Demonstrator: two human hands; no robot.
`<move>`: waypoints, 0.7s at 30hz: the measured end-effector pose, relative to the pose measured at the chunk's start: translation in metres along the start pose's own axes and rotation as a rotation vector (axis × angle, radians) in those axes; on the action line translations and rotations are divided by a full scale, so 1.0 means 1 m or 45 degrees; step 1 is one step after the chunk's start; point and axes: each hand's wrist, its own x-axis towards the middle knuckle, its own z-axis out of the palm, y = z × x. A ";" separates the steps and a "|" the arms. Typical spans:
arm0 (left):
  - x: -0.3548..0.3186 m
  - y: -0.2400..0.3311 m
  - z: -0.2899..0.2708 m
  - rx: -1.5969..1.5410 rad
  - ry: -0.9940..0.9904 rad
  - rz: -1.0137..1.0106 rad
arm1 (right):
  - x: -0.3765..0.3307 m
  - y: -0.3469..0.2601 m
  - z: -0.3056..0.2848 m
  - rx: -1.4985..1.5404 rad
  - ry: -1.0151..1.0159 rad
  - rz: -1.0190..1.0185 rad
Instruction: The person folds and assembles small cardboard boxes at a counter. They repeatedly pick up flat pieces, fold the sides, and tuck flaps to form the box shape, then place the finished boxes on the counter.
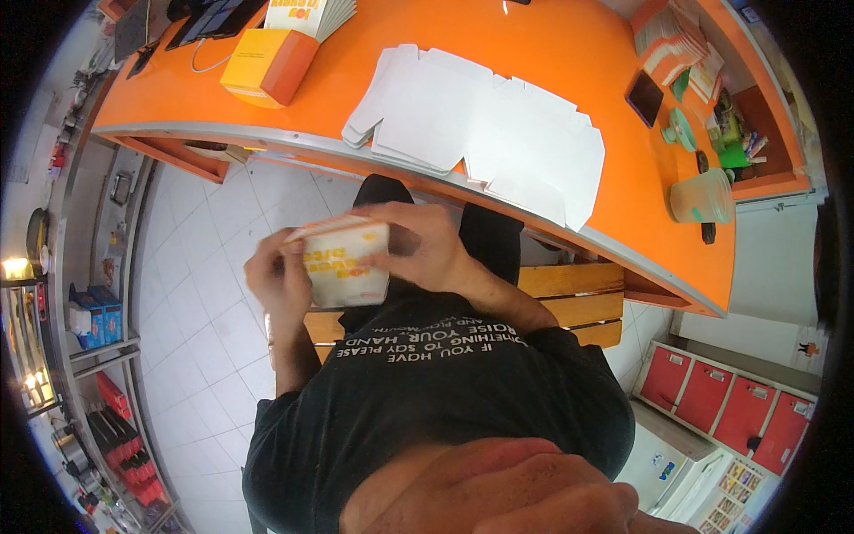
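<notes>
Shaping the box (349, 267) seems your step; fingers of your left hand (281, 274) and right hand (429, 247) grasp its sides, short of the desk (543, 53); the next move calls for even pressure.

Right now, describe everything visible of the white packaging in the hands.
The white packaging looks like thin card, with yellow lettering on its face and orange along its upper edge. Blurred, it is held between the left hand and right hand, apart from the orange table. One piece or several: unclear.
</notes>
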 end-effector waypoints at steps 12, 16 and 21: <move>0.002 0.009 0.018 -0.021 -0.171 0.316 | -0.004 0.023 0.016 0.340 0.439 0.272; -0.020 0.005 0.025 0.540 -0.197 0.379 | 0.002 0.014 0.011 0.291 0.107 0.101; 0.016 -0.035 0.010 0.090 -0.108 0.371 | 0.014 -0.011 0.018 0.160 -0.110 -0.279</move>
